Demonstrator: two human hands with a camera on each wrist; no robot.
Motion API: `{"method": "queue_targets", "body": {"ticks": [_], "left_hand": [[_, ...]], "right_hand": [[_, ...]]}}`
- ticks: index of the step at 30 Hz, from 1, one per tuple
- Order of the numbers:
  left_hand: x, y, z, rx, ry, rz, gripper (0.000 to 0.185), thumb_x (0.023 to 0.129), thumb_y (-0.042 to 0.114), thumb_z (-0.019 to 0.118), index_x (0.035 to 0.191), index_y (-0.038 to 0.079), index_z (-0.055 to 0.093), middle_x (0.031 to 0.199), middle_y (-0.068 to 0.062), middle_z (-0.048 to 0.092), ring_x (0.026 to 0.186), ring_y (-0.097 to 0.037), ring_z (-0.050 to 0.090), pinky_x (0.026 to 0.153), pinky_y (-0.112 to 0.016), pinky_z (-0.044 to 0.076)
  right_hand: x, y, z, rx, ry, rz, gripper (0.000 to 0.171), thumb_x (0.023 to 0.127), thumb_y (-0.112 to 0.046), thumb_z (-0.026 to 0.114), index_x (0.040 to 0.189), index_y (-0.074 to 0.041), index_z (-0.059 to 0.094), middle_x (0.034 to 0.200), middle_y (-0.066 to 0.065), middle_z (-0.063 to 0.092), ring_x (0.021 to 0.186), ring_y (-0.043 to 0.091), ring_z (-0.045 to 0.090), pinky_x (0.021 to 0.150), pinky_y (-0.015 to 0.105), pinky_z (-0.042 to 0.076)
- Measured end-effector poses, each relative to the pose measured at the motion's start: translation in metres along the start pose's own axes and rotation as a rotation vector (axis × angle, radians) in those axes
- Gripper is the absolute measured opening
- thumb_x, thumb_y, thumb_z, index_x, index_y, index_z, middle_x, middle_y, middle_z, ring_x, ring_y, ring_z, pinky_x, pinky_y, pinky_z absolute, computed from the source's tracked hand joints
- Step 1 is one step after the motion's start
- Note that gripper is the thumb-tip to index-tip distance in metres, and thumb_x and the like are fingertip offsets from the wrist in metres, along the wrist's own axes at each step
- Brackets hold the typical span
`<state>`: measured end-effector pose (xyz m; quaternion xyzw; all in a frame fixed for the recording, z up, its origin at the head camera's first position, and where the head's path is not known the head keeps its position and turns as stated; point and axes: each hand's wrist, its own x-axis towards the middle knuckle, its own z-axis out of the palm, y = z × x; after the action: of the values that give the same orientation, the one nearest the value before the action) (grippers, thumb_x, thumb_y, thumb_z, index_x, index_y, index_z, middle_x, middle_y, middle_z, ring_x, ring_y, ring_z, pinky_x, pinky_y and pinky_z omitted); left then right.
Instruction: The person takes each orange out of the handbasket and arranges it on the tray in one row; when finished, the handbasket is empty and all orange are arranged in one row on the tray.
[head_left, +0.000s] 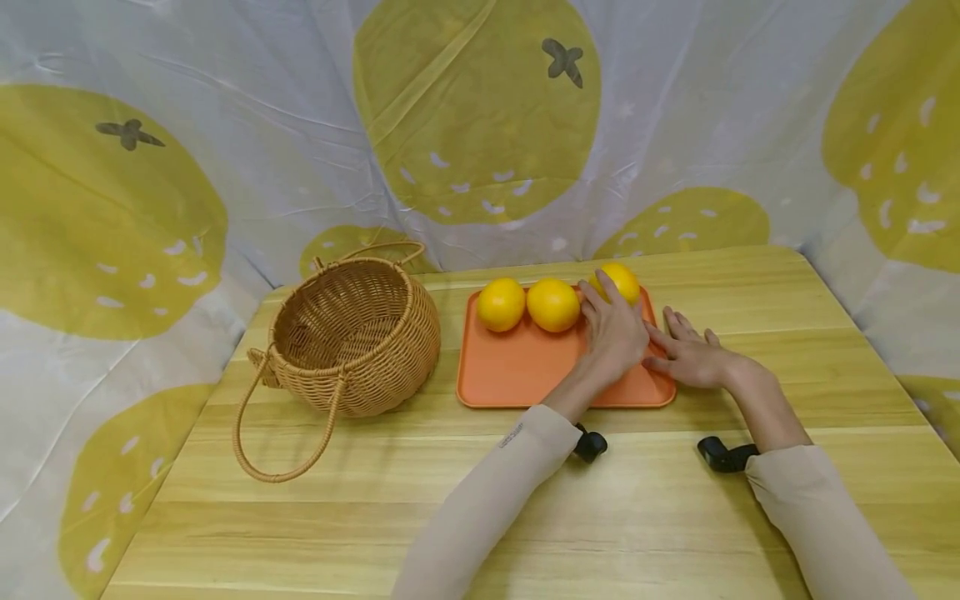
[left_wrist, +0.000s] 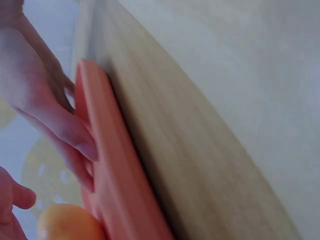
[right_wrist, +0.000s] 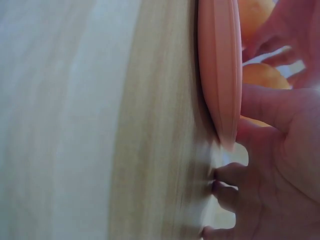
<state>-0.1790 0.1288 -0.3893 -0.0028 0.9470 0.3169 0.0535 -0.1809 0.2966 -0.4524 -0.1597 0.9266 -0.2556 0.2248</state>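
An orange tray [head_left: 517,371] lies on the wooden table with three oranges along its far edge. My left hand [head_left: 615,333] reaches over the tray and its fingers curl over the right orange [head_left: 624,280], which still sits on the tray. The middle orange [head_left: 552,304] and the left orange [head_left: 501,304] lie untouched. My right hand [head_left: 686,354] rests flat at the tray's right edge, fingers straight on the table. In the right wrist view its thumb [right_wrist: 265,112] presses on the tray rim [right_wrist: 217,65]. The left wrist view shows the tray rim [left_wrist: 115,165] and an orange [left_wrist: 65,222].
A woven wicker basket [head_left: 352,333] with two loop handles stands tilted left of the tray, its mouth open toward me. A fruit-print cloth [head_left: 480,125] hangs behind and beside the table. Bare wooden tabletop [head_left: 375,517] stretches in front of the tray.
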Motion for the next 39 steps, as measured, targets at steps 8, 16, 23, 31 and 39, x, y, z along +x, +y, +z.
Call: {"method": "queue_targets", "body": {"ticks": [8, 16, 23, 31, 39], "left_hand": [[-0.032, -0.001, -0.029, 0.106, -0.136, 0.102, 0.073, 0.111, 0.039, 0.042, 0.168, 0.012, 0.004, 0.174, -0.018, 0.0, 0.158, -0.037, 0.023, 0.119, -0.041, 0.042], [-0.051, -0.038, -0.065, -0.037, -0.165, 0.34, 0.062, 0.112, 0.035, 0.04, 0.165, 0.008, 0.019, 0.172, -0.021, 0.01, 0.157, -0.037, 0.027, 0.119, -0.05, 0.041], [-0.047, -0.088, -0.097, -0.12, -0.072, 0.41, 0.053, 0.113, 0.029, 0.043, 0.158, 0.005, 0.032, 0.168, -0.021, 0.021, 0.156, -0.036, 0.03, 0.12, -0.054, 0.038], [-0.042, -0.131, -0.127, -0.195, -0.03, 0.347, 0.053, 0.112, 0.029, 0.045, 0.156, 0.002, 0.035, 0.166, -0.023, 0.024, 0.156, -0.039, 0.027, 0.124, -0.059, 0.028], [-0.048, -0.144, -0.141, -0.225, -0.053, 0.339, 0.055, 0.111, 0.03, 0.046, 0.157, 0.002, 0.033, 0.169, -0.022, 0.017, 0.159, -0.039, 0.017, 0.125, -0.061, 0.024]], "right_hand": [[-0.008, -0.002, -0.003, 0.009, -0.009, -0.004, 0.118, 0.085, -0.095, 0.027, 0.166, -0.01, 0.013, 0.17, 0.026, -0.02, 0.157, 0.047, -0.017, 0.112, 0.08, -0.013], [-0.022, -0.022, -0.01, 0.077, -0.019, 0.002, 0.088, 0.102, -0.064, 0.047, 0.168, -0.016, 0.012, 0.168, 0.029, -0.021, 0.155, 0.052, -0.018, 0.112, 0.08, -0.014], [-0.015, -0.005, -0.004, 0.031, -0.004, -0.02, 0.108, 0.088, -0.091, 0.035, 0.168, -0.025, 0.008, 0.17, 0.025, -0.019, 0.157, 0.048, -0.017, 0.112, 0.08, -0.013], [-0.037, -0.032, -0.018, 0.086, -0.011, -0.039, 0.081, 0.106, -0.047, 0.054, 0.167, -0.011, 0.016, 0.168, 0.035, -0.01, 0.155, 0.053, -0.013, 0.111, 0.082, -0.01], [-0.055, -0.043, -0.036, 0.22, -0.016, -0.033, 0.08, 0.109, -0.042, 0.051, 0.167, -0.008, 0.008, 0.169, 0.034, -0.008, 0.153, 0.06, 0.0, 0.114, 0.08, 0.011]]}}
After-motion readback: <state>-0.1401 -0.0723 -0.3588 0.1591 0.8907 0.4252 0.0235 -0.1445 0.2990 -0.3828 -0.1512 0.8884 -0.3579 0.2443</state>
